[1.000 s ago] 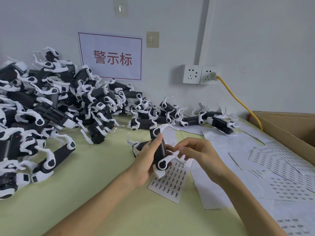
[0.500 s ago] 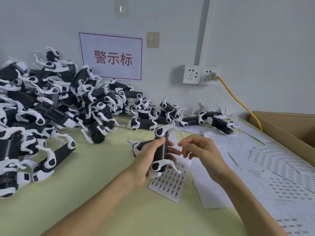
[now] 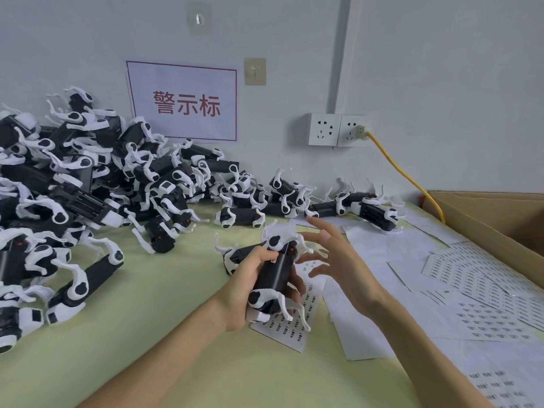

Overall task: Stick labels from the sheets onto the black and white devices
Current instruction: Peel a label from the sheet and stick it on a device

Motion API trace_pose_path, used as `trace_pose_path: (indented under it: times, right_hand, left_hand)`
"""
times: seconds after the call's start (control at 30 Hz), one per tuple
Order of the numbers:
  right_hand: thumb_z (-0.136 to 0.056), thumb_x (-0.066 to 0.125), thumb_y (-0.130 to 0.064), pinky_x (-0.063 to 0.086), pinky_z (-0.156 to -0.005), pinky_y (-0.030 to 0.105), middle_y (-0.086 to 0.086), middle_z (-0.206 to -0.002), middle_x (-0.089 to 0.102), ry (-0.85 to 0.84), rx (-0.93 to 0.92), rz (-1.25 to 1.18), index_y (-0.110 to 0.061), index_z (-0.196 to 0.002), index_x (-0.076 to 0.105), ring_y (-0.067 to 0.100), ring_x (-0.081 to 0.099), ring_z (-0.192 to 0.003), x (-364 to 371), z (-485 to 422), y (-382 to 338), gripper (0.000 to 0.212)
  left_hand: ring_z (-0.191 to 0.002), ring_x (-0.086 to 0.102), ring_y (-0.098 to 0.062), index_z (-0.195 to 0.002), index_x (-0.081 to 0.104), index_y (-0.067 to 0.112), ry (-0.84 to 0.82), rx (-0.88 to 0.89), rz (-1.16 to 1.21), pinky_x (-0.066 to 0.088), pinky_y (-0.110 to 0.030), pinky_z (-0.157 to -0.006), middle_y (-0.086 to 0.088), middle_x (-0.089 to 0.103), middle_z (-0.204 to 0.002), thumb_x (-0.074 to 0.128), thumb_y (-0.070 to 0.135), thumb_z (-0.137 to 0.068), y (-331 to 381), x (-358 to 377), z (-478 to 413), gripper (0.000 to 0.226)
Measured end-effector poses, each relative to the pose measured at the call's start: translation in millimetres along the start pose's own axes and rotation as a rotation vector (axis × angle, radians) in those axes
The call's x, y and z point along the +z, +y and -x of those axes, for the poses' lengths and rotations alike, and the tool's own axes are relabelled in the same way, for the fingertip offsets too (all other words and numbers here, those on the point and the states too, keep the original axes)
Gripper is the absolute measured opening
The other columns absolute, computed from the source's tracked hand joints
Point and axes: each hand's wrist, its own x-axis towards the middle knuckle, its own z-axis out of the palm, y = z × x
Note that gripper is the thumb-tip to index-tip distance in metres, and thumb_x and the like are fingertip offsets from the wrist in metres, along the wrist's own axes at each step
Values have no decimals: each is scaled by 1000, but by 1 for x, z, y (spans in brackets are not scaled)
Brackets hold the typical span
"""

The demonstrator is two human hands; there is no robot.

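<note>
**Wall and bench surroundings**

On the grey wall we see a white paper sign (image 3: 181, 103) with red characters in a red frame, two adhesive wall hooks (image 3: 255, 71) and twin white wall sockets (image 3: 337, 130). A yellow cable (image 3: 403, 172) plugged into the right socket slopes down towards a brown cardboard box (image 3: 485, 219) beside the pale green tabletop (image 3: 164, 304).

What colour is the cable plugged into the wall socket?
Yellow; the head view shows the cable clearly.
</note>
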Motion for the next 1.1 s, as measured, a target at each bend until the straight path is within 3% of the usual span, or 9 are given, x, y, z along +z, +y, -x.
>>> trace_pose_path:
  times: [0.23,0.33,0.4,0.57,0.7,0.8,0.87,1.0,1.1]
  right_hand:
    - [-85,46,-69,56,-84,37,-3,-131,64,-84,4,85,-43,-132,65,23,68,-100,3,3,-3,57]
    - [-89,42,-67,53,-76,32,2,-118,71,-119,0,87,-35,-119,72,18,67,-96,3,4,-3,54]
    - [-88,42,-69,53,-70,30,1,-113,72,-118,17,83,-29,-115,72,16,67,-94,2,5,-3,57]
    - [-94,50,-52,45,-61,19,-2,-95,70,-190,56,137,-11,-109,68,12,63,-79,-2,3,-1,48]
    - [-91,57,-51,39,-55,24,6,-81,61,-135,74,98,-5,-94,57,17,55,-64,-5,-1,4,46]
    - [-91,55,-49,43,-57,28,12,-80,61,121,-40,-146,-7,-94,62,21,52,-63,-15,-4,0,43]
    - [-94,56,-44,50,-62,31,11,-83,67,355,-24,-434,-9,-103,65,24,61,-67,-29,-8,-3,38]
    - [-100,53,-43,53,-56,30,19,-97,70,559,142,-603,-10,-116,61,27,65,-67,-50,-15,-3,38]
    - [-99,56,-43,47,-47,26,23,-95,68,513,374,-463,-11,-111,58,24,59,-54,-56,-11,-3,35]
  left_hand:
    - [-77,69,-30,-106,73,8,-9,-74,0,50,-32,-63,-24,67,-99,67,45,-75,5,7,1,48]
    - [-53,58,-13,-129,57,-10,24,119,-38,51,-22,-61,3,53,-89,55,11,-101,-3,-4,0,35]
    - [-45,56,-10,-98,64,-3,-3,45,-193,56,-19,-69,3,49,-82,54,4,-104,-7,-2,-1,14]
    - [-108,64,-36,-109,76,8,83,-153,-81,42,-56,-111,-23,67,-116,92,40,-72,-15,-4,-11,51]
    - [-91,71,-32,-106,80,14,112,-121,26,61,-44,-73,-17,73,-103,68,60,-88,7,-4,-4,51]
    - [-78,71,-34,-96,71,4,328,164,146,62,-40,-61,-19,73,-94,43,43,-104,23,-5,1,49]
    - [-68,70,-30,-81,62,8,541,427,-51,58,-34,-53,-10,68,-77,42,28,-108,29,-5,4,39]
    - [-79,63,-15,-83,67,20,803,928,-1351,50,-33,-63,13,66,-83,60,24,-95,22,-22,9,14]
    - [-108,59,-14,-112,69,23,687,709,-1552,45,-35,-89,13,64,-116,73,24,-91,16,-19,2,22]
